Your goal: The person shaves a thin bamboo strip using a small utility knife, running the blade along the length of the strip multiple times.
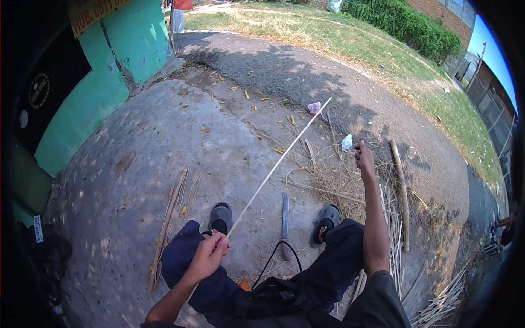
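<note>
Holding a pale, slender stick point(278, 165) is the left hand point(208, 258); right hand's point(365, 158) grip unclear.

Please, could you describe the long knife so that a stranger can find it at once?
Start from the grey concrete ground and look between the two dark shoes. The knife lies there, its blade pointing forward. Unlike the thin, pale sticks nearby, it has a broad, bluish-grey blade.

Pale strip point(284, 158): near end hidden, probably behind left forearm point(174, 299); right sleeve point(378, 302) cut off below.
</note>
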`<state>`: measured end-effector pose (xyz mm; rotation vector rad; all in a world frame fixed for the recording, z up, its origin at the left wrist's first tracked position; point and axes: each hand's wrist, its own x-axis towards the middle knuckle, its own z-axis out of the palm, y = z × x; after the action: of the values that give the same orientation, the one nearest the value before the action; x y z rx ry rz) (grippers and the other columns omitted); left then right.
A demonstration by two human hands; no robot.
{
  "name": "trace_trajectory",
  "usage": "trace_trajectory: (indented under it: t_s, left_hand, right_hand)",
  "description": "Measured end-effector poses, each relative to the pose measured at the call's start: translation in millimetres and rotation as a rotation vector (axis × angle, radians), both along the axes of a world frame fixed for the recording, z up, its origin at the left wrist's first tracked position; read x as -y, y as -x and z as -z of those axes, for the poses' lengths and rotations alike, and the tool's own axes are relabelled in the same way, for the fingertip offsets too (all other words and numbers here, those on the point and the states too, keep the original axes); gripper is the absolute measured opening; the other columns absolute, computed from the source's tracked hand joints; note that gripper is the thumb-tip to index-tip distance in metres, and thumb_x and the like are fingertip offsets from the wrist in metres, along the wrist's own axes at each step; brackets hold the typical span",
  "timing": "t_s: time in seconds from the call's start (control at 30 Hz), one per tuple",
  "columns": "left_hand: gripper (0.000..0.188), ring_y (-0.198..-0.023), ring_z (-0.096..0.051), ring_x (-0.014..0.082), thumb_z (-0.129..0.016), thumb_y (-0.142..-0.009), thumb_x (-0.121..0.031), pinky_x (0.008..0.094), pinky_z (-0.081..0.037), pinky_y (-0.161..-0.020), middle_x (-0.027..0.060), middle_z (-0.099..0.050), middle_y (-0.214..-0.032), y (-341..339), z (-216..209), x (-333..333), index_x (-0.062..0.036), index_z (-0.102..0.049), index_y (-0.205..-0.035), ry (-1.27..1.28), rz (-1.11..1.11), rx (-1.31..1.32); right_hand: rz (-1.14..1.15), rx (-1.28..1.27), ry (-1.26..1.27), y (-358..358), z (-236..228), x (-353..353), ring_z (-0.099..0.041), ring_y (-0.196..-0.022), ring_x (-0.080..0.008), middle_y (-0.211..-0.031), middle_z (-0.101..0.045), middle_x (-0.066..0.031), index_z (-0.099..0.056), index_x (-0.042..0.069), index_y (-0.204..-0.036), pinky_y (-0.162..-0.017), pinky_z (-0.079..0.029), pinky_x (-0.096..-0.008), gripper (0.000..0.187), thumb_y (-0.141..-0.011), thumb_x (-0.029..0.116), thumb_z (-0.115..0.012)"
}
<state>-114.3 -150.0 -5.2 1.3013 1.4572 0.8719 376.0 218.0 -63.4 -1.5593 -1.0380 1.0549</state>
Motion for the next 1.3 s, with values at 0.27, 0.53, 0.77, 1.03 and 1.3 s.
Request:
trace_trajectory:
  t_s: [0.27,0.53,0.77,1.03,1.3]
  left_hand:
    - [0.027,-0.051,-0.026,0.0017,-0.040,-0.118,-0.031,0.0214,-0.021,-0.042,-0.0059,-0.037,-0.075,-51,-25,-73,-0.0080,-0.053,-0.109,0.221,-0.086,0.657]
    - [0.031,-0.048,-0.025,0.0025,-0.037,-0.118,-0.035,0.0223,-0.020,-0.041,-0.0076,-0.034,-0.071,-107,-13,-83,-0.0100,-0.052,-0.109,0.166,0.028,0.872]
    - [0.030,-0.048,-0.028,0.0025,-0.039,-0.118,-0.031,0.0228,-0.024,-0.042,-0.0075,-0.033,-0.068,-136,10,-85,-0.0081,-0.051,-0.104,-0.061,-0.084,0.593]
    - [0.030,-0.052,-0.036,0.0035,-0.041,-0.118,-0.026,0.0249,-0.029,-0.046,-0.0050,-0.039,-0.066,-152,6,-73,-0.0047,-0.052,-0.098,-0.227,-0.154,0.248]
    - [0.024,-0.060,-0.046,0.0077,-0.049,-0.113,-0.017,0.0276,-0.040,-0.056,0.0019,-0.050,-0.068,-153,-29,-27,-0.0007,-0.058,-0.098,-0.295,-0.106,0.082]
  right_hand:
    - [-0.719,0.447,-0.479,164,-66,138,-0.056,-0.064,-0.0236,-0.073,-0.056,-0.0097,-0.064,0.003,-0.111,-0.061,-0.043,-0.0383,0.036,-0.109,0.039,-0.057]
    - [-0.879,0.617,-0.681,171,-76,178,-0.065,-0.063,-0.0367,-0.070,-0.063,-0.0156,-0.066,0.006,-0.110,-0.059,-0.048,-0.0449,0.028,-0.102,0.033,-0.069]
    - [-0.872,0.683,-0.661,164,-77,180,-0.067,-0.061,-0.0355,-0.073,-0.067,-0.0166,-0.069,0.006,-0.105,-0.056,-0.049,-0.0445,0.028,-0.100,0.033,-0.071]
    - [-0.676,0.786,-0.745,150,-77,147,-0.067,-0.061,-0.0374,-0.070,-0.067,-0.0139,-0.069,0.011,-0.100,-0.054,-0.048,-0.0470,0.028,-0.101,0.039,-0.069]
    - [0.013,0.367,-0.500,46,-84,36,-0.054,-0.066,-0.0179,-0.070,-0.057,-0.0092,-0.067,0.001,-0.098,-0.063,-0.040,-0.0369,0.048,-0.111,0.045,-0.051]
